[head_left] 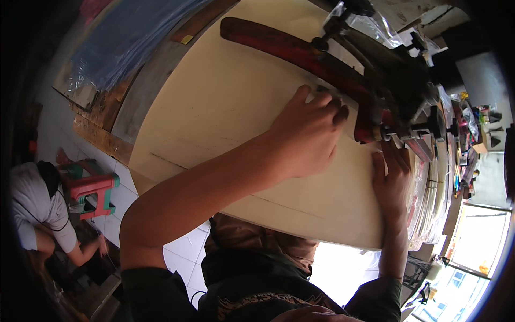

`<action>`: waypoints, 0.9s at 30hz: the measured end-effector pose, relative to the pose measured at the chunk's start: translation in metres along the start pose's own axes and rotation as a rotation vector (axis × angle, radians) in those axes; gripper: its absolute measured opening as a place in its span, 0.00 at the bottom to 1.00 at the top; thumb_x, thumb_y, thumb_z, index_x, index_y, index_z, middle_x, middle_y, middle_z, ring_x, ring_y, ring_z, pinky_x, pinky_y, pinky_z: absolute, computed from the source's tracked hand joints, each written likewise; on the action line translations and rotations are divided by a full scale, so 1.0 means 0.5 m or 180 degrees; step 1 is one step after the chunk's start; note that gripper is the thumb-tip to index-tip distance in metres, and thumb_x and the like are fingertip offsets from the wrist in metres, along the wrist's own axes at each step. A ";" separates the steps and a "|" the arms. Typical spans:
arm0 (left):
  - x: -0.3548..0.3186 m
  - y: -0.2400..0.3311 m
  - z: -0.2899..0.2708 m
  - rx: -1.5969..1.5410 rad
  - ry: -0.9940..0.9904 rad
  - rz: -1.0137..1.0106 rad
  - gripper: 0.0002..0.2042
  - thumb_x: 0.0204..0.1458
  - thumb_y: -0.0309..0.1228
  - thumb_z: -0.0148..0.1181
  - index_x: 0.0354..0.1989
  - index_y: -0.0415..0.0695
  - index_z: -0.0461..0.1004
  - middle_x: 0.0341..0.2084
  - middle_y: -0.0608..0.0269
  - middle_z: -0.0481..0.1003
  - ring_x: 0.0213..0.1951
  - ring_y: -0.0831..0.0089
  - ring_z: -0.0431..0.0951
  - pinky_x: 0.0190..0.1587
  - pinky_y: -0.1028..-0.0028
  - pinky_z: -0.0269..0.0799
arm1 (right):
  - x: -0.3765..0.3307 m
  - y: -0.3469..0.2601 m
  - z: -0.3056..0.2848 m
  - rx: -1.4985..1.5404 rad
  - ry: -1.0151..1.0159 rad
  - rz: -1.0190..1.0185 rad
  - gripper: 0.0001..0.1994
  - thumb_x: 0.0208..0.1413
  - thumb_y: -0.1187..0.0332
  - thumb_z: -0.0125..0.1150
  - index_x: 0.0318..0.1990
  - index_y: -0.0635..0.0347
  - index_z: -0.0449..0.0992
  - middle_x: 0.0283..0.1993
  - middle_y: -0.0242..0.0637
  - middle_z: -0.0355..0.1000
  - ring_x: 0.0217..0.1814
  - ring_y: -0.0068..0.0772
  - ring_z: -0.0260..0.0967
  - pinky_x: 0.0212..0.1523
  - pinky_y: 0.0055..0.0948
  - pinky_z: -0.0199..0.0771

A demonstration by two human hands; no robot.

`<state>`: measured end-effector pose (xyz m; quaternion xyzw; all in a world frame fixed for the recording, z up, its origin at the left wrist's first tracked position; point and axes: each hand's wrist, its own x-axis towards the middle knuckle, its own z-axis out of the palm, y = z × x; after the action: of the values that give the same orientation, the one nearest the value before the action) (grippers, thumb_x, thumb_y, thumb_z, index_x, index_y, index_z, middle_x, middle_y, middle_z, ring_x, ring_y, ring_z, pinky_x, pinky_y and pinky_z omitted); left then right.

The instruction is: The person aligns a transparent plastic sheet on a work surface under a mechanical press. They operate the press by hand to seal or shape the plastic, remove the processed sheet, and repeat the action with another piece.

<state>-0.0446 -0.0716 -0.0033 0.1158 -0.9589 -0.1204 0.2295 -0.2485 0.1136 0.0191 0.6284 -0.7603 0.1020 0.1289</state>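
A large cream board (204, 91) with a curved-looking edge lies in front of me, with a few thin dark lines on it. Over its far right part reaches a long dark-red bar (279, 45), joined to a black metal clamp-like mechanism (397, 80) with screw knobs. My left hand (311, 131) rests on the board just below the bar, its fingers curled and closed. A small dark piece shows by its fingertips; what the fingers hold is hidden. My right hand (394, 180) lies at the board's right side under the mechanism, thumb apart and fingers stretched out.
Stacked sheets in clear plastic (429, 198) stand along the right edge. Blue plastic-covered material (134, 43) lies at the far left. On the tiled floor are a red and green stool (91, 185) and a crouching person (45, 209). A bright window (472, 241) is at right.
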 end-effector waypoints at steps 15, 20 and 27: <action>0.008 -0.046 -0.007 -0.0260 -0.0190 0.0263 0.21 0.49 0.29 0.60 0.53 0.34 0.77 0.54 0.55 0.78 0.59 0.64 0.73 0.62 0.62 0.67 | -0.008 0.017 0.011 -0.0009 -0.0115 -0.0021 0.19 0.65 0.71 0.60 0.61 0.69 0.77 0.60 0.56 0.77 0.56 0.60 0.74 0.57 0.48 0.75; 0.017 -0.062 -0.010 -0.0290 -0.0344 0.0365 0.24 0.48 0.27 0.60 0.56 0.31 0.76 0.59 0.52 0.76 0.62 0.62 0.72 0.68 0.61 0.65 | -0.006 0.010 0.003 0.0030 -0.0109 0.0028 0.19 0.64 0.71 0.60 0.61 0.69 0.77 0.59 0.56 0.77 0.54 0.59 0.75 0.56 0.47 0.75; 0.011 -0.066 -0.016 -0.0213 -0.0336 0.0455 0.27 0.48 0.24 0.59 0.60 0.33 0.74 0.63 0.54 0.73 0.64 0.61 0.70 0.70 0.62 0.63 | -0.004 0.010 0.008 0.0114 0.0016 0.0029 0.20 0.61 0.73 0.62 0.61 0.66 0.78 0.60 0.54 0.77 0.52 0.58 0.75 0.55 0.46 0.76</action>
<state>-0.0403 -0.1056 -0.0036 0.0328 -0.9709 -0.1416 0.1905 -0.2535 0.1153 0.0148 0.6269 -0.7609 0.1177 0.1191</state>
